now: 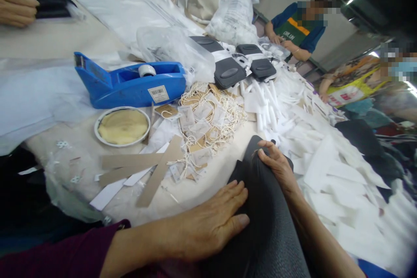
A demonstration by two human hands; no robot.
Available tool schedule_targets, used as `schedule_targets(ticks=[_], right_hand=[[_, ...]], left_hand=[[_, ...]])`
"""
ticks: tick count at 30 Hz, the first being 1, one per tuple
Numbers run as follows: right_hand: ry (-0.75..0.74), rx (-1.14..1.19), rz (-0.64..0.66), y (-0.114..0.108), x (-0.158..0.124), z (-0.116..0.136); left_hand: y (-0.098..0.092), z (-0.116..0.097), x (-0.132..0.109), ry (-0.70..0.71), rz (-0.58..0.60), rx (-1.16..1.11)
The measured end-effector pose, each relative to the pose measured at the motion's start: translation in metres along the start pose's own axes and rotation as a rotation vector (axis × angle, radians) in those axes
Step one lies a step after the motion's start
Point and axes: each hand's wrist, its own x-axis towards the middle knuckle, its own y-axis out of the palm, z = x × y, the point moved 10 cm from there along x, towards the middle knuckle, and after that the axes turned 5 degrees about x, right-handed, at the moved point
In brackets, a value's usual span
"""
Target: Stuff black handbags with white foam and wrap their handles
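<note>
One long dark grey knitted cloth (270, 234) runs away from us; we press our left hand (208, 226) flat, right hand (276, 163) pinching its far tip.

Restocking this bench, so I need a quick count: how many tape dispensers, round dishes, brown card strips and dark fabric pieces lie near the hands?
Blue tape dispenser: 1
Round dish: 1
Brown card strips: 3
Dark fabric piece, pinched by the right hand, left hand flat on it: 1
Total: 6
</note>
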Motion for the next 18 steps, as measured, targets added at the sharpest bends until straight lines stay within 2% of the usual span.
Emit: schedule_targets(ticks=[3,6,9,14,18], right_hand=[[0.038,-0.014,0.065,0.010,0.006,-0.005],[0.059,-0.050,0.109,0.012,0.012,-0.010],[0.064,-0.109,0.101,0.008,0.015,-0.014],[-0.037,-0.282,0.055,0.007,0.015,-0.011],[-0.128,-0.474,0.041,0.010,0.020,-0.010]], left_hand=[[-0.002,0.000,0.004,0.091,-0.045,0.121],[-0.010,-0.001,0.008,0.193,-0.190,0.236],[-0.015,-0.001,0.015,0.225,-0.295,0.295],[-0.014,-0.001,0.027,0.237,-0.298,0.306],[-0.019,0.012,0.029,0.183,-0.337,0.121]])
